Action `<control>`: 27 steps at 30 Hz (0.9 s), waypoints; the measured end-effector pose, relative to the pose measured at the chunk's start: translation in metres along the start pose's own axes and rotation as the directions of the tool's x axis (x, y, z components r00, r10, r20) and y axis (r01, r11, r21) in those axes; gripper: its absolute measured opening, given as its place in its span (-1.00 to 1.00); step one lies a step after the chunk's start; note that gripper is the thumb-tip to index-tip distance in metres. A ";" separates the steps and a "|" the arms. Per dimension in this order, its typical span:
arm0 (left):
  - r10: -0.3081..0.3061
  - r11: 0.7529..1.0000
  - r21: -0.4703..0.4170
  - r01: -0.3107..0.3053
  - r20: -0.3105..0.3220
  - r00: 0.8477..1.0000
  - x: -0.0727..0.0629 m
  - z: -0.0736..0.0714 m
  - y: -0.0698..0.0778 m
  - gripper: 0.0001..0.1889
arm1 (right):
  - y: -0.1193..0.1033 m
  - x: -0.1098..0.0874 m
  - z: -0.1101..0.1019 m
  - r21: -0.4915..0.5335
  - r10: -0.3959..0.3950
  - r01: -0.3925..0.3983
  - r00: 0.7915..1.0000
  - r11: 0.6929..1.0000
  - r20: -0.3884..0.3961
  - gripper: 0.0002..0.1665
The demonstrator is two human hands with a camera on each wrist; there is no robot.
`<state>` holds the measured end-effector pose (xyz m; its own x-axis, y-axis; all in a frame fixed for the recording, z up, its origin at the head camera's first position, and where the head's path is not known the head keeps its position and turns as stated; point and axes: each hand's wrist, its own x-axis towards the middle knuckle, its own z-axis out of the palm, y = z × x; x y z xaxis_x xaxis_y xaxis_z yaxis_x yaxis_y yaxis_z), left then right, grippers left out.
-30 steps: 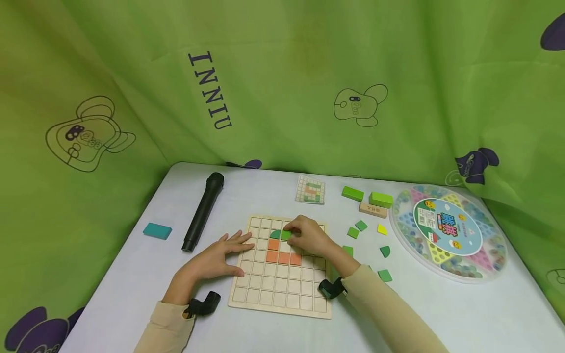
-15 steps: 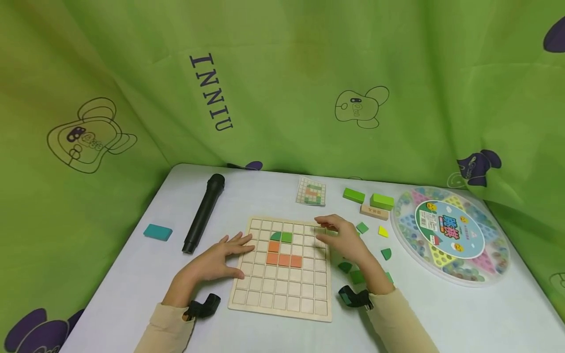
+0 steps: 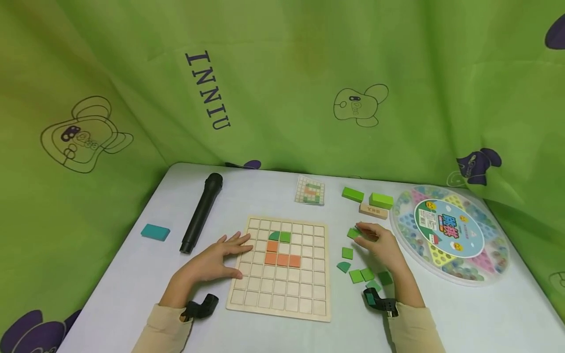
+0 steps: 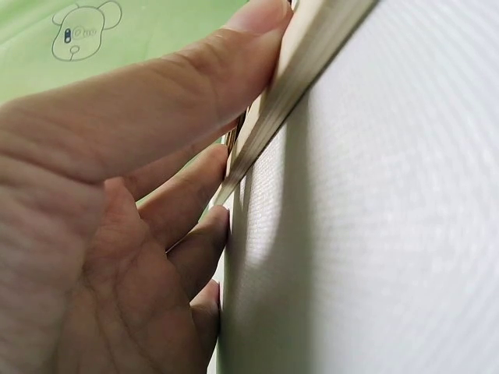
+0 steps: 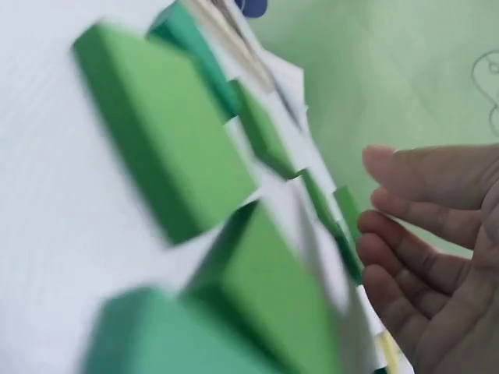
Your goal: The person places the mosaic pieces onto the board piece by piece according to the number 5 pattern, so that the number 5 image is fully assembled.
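A wooden grid board (image 3: 278,294) lies in the middle of the table. Set in it are a green quarter-round tile (image 3: 274,236), a green square tile (image 3: 285,237) and several orange tiles (image 3: 283,260). My left hand (image 3: 216,260) rests along the board's left edge, fingers spread; in the left wrist view its thumb (image 4: 257,23) touches the board's side. My right hand (image 3: 383,245) hovers over loose tiles right of the board, fingers slightly bent, beside a green square tile (image 3: 352,233). In the right wrist view, no tile shows between thumb and fingers (image 5: 390,241).
A pattern card (image 3: 310,190) lies behind the board. Green blocks (image 3: 381,200) and a wooden block (image 3: 373,210) stand back right, near a round marble game box (image 3: 450,230). Leftward lie a black microphone (image 3: 202,213) and a teal block (image 3: 155,232). More green tiles (image 3: 356,276) lie right.
My right hand has left the green square tile on the board and moved right, to the loose tiles. My left hand has stayed at the board's edge.
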<state>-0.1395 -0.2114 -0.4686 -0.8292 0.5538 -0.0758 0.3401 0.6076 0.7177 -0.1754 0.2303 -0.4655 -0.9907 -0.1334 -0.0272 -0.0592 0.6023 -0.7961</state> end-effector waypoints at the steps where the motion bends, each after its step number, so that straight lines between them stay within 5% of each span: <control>1: 0.002 1.000 0.003 -0.002 -0.003 1.000 0.000 0.000 0.000 -0.23 | 0.001 0.001 0.001 -0.011 0.001 -0.001 1.000 1.000 -0.004 -0.43; 10: 0.010 1.000 0.001 -0.010 0.007 1.000 0.001 -0.004 0.000 -0.23 | 0.004 0.005 0.013 -0.189 -0.085 0.065 0.991 0.980 -0.103 -0.61; 19: -0.002 1.000 -0.015 0.002 0.015 1.000 0.000 -0.002 -0.003 -0.22 | 0.002 0.006 0.018 -0.218 -0.067 0.045 0.993 0.975 -0.096 -0.64; 27: 0.015 1.000 -0.006 -0.015 0.002 1.000 0.001 0.001 -0.003 -0.22 | -0.006 0.002 0.015 -0.010 -0.062 0.062 0.997 0.998 -0.055 -0.62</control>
<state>-0.1407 -0.2125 -0.4712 -0.8232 0.5638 -0.0667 0.3494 0.5957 0.7232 -0.1748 0.2146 -0.4693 -0.9903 -0.1274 0.0556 -0.1216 0.6006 -0.7902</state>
